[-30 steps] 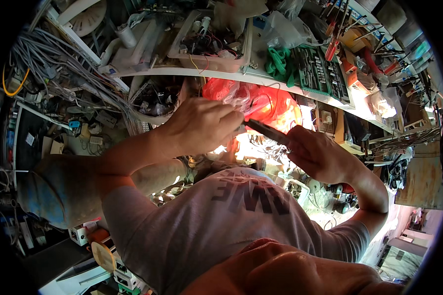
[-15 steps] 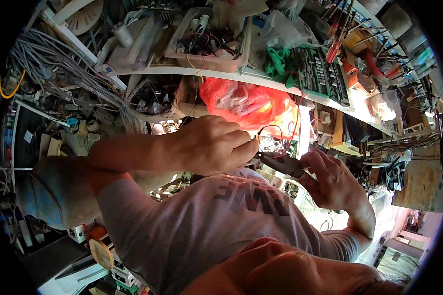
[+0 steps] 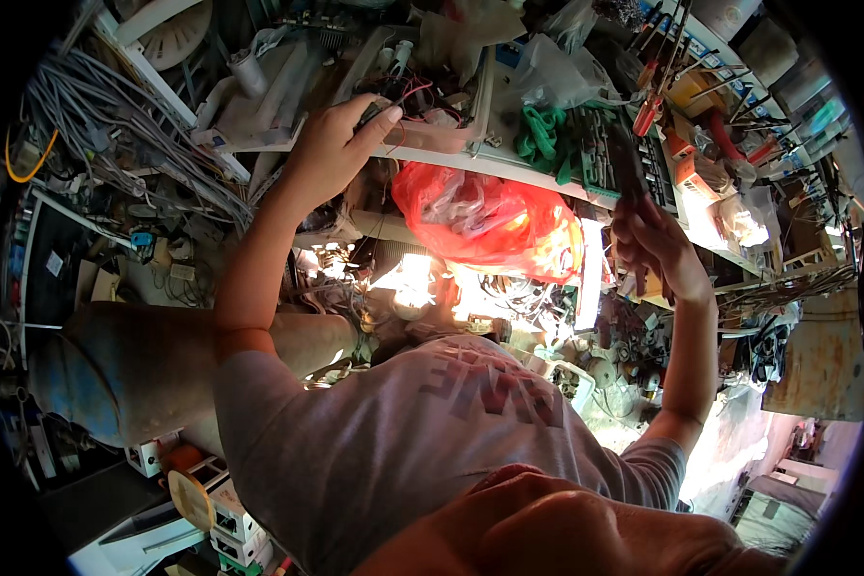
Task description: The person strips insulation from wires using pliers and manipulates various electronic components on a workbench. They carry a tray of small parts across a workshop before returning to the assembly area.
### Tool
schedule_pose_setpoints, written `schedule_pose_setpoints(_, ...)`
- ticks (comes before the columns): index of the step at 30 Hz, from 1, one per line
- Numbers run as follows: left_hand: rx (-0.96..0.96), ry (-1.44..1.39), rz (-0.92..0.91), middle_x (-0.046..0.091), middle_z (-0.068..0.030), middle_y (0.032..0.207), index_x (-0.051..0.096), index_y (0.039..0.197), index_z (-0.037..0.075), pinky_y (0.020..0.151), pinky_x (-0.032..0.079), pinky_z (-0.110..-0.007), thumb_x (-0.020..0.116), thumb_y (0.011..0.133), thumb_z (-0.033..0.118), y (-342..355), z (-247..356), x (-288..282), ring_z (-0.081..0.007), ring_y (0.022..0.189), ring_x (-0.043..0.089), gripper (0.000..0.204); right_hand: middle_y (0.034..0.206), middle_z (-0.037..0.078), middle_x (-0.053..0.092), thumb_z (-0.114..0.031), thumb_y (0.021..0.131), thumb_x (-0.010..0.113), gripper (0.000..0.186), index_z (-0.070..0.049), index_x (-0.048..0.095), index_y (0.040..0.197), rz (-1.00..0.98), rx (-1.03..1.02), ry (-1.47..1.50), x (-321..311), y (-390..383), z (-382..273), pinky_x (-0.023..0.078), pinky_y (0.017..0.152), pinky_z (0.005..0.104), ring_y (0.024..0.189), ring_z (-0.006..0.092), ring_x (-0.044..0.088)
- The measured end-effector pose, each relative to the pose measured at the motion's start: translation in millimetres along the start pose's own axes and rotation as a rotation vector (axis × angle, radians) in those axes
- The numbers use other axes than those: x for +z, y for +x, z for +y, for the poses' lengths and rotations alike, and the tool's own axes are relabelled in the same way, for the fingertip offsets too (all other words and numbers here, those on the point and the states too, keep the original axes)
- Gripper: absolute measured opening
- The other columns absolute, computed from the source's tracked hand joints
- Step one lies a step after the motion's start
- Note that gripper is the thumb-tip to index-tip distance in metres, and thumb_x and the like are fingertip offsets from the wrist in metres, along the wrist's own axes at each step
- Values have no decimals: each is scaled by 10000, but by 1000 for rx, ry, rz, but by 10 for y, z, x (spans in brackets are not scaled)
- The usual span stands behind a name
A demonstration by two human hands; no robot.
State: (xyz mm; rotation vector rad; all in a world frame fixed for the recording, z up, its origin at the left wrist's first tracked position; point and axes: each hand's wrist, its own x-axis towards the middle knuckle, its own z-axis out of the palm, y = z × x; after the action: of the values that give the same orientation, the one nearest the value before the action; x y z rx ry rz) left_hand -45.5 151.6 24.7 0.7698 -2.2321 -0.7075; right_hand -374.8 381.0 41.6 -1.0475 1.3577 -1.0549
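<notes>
The left hand point(image 3: 331, 144) has risen to the shelf point(image 3: 509, 163), fingers closing on tangled wires point(image 3: 408, 96); the right hand point(image 3: 658, 245), lifted too, stays clamped on a dark tool point(image 3: 629, 168).

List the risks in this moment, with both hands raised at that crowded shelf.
1. The left hand reaches into a pale tray of tangled red and black wires at the shelf edge; a snagged wire might drag the tray off.
2. The right hand holds a dark slim tool beside the green socket rack; it may knock loose pieces down.
3. The red plastic bag hides whatever lies below.
</notes>
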Motion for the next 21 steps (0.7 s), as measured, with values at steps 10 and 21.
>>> schedule_pose_setpoints(10, -251, -260, 217, 506, 6, 658, 650, 996, 8, 589, 377, -243, 530, 974, 361, -615, -83, -79, -73, 621, 440, 373, 894, 36, 588, -289, 977, 492, 326, -29, 531, 1171, -191, 75, 149, 590, 2020, 201, 501, 775, 314, 794, 127, 584)
schedule_pose_setpoints(21, -345, -423, 228, 478, 42, 651, 647, 1027, 15, 539, 354, -205, 552, 977, 294, -948, -177, -40, -30, 604, 422, 299, 1199, 293, 530, 66, 894, 447, 406, 156, 338, 1275, -410, 329, 785, 674, 1932, 696, 595, 840, 331, 899, 245, 671)
